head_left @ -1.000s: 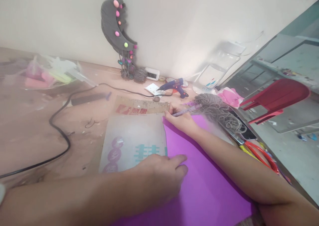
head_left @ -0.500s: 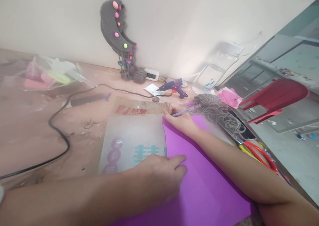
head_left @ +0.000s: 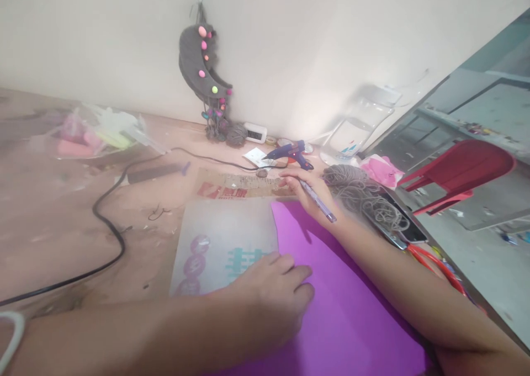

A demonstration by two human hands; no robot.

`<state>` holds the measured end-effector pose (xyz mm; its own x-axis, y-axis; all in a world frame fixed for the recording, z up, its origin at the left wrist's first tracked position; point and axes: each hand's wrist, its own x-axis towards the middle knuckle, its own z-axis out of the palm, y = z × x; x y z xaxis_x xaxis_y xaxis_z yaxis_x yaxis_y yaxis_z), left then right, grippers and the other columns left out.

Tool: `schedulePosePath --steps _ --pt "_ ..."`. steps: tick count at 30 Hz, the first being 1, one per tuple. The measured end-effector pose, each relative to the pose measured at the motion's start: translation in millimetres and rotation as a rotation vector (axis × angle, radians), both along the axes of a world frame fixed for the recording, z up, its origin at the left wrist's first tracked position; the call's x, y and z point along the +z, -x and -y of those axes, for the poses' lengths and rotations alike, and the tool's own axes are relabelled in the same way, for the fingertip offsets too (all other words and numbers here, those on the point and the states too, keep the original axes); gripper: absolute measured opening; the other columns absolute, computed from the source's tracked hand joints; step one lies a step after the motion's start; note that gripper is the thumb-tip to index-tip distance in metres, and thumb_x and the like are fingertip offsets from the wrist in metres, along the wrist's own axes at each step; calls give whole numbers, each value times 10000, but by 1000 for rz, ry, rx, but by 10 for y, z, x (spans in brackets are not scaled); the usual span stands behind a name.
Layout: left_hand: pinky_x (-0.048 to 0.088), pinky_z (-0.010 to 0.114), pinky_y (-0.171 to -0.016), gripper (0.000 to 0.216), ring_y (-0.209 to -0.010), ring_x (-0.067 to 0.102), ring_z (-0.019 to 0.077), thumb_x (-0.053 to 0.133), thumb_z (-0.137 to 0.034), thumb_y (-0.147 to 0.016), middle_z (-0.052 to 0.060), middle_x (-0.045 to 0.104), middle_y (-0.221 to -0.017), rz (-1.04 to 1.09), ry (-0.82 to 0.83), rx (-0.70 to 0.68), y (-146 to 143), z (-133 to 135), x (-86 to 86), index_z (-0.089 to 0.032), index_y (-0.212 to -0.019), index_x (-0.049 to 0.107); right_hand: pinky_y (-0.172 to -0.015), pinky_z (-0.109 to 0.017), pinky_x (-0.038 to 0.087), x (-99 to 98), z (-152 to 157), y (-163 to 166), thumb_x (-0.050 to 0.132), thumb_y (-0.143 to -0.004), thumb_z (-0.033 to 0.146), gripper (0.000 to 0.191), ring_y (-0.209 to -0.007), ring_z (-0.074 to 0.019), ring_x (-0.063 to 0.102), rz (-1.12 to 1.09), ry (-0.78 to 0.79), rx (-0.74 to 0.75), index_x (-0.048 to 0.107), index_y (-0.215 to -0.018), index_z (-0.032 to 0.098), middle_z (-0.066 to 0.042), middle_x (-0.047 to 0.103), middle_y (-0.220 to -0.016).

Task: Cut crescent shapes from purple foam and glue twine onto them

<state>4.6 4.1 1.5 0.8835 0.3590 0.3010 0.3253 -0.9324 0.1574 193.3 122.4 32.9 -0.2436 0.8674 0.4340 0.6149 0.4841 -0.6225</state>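
A purple sheet (head_left: 343,287) lies in front of me, its left edge against a whitish translucent sheet (head_left: 223,227) with teal and purple printing. My left hand (head_left: 277,293) rests where the two sheets meet, fingers curled and pressed together over the purple one. Its fingertips are turned down and hidden, so I cannot make out what they grip. At the far edge of the purple sheet is my right hand (head_left: 310,194), closed on a slim purple pen (head_left: 317,200). The pen's back end slants down to the right; its tip is hidden by the fingers.
Beyond my hands sit a blue glue gun (head_left: 290,154) with a black cord (head_left: 110,229), grey yarn (head_left: 351,188) and a clear jar (head_left: 351,130). Red-handled scissors (head_left: 439,265) and a phone (head_left: 399,216) lie right. A grey crescent decoration (head_left: 192,61) hangs on the wall.
The pen has swung in my right hand, its back end now pointing down toward the wrist instead of up to the right. My left hand stays at the sheets' meeting edge. The view has shifted slightly.
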Motion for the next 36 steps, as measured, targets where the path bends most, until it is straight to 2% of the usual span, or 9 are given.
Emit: schedulePosePath --steps 4,7,11,14,17,22,25,31,36 --pt "328 523 -1163 409 -1429 375 348 467 -351 -967 171 429 -1536 0 177 52 7 -38 42 -147 -1307 566 -805 -345 481 3 -315 -3 560 -922 287 192 -850 -221 660 230 -60 -12 714 -1015 219 -52 719 -920" --pt "261 586 -1189 539 -1477 259 390 448 -410 -962 221 314 -1589 -54 299 88 19 -49 53 -142 -1429 467 -808 -339 460 -43 -542 128 599 -919 285 197 -887 -240 661 411 -36 -23 711 -1060 204 -82 724 -959" --pt "229 583 -1204 546 -1490 213 377 428 -397 -969 227 282 -1600 -49 341 79 18 -54 30 -150 -1456 444 -758 -331 423 -86 -658 343 603 -931 266 170 -878 -249 631 549 -35 -25 685 -1049 176 -130 703 -1001" --pt "226 588 -1202 546 -1487 217 382 429 -391 -969 234 289 -1595 -28 336 80 12 -59 12 -140 -1453 451 -709 -311 394 -32 -612 379 610 -916 215 92 -819 -224 604 551 -23 -19 664 -981 179 -102 687 -957" --pt "241 593 -1195 553 -1477 240 392 443 -401 -963 236 310 -1586 -17 336 80 8 -63 16 -138 -1449 460 -713 -290 404 124 -452 255 665 -862 200 57 -783 -193 593 394 15 29 658 -918 186 -43 673 -861" --pt "238 599 -1192 547 -1474 240 399 413 -393 -975 250 334 -1570 -31 343 73 13 -52 54 -116 -1443 467 -708 -282 439 384 -42 -47 655 -840 185 40 -753 -170 602 336 168 345 681 -870 188 -32 685 -848" --pt "235 605 -1190 554 -1470 251 404 400 -398 -977 259 340 -1563 -36 323 79 11 -45 62 -115 -1451 456 -713 -285 442 351 93 -99 616 -867 155 88 -777 -177 605 421 200 400 692 -872 199 -37 684 -851" --pt "254 584 -1189 547 -1458 288 410 427 -380 -964 252 440 -1503 -52 303 108 -18 -56 80 -100 -1432 475 -747 -298 449 52 80 40 583 -896 135 126 -805 -182 595 401 19 311 694 -901 195 -53 651 -878" --pt "253 587 -1188 547 -1463 282 411 424 -381 -966 249 394 -1537 -71 300 108 -7 -55 81 -106 -1437 471 -764 -301 452 175 19 9 585 -889 128 125 -855 -197 613 484 90 396 690 -900 195 -52 681 -909"
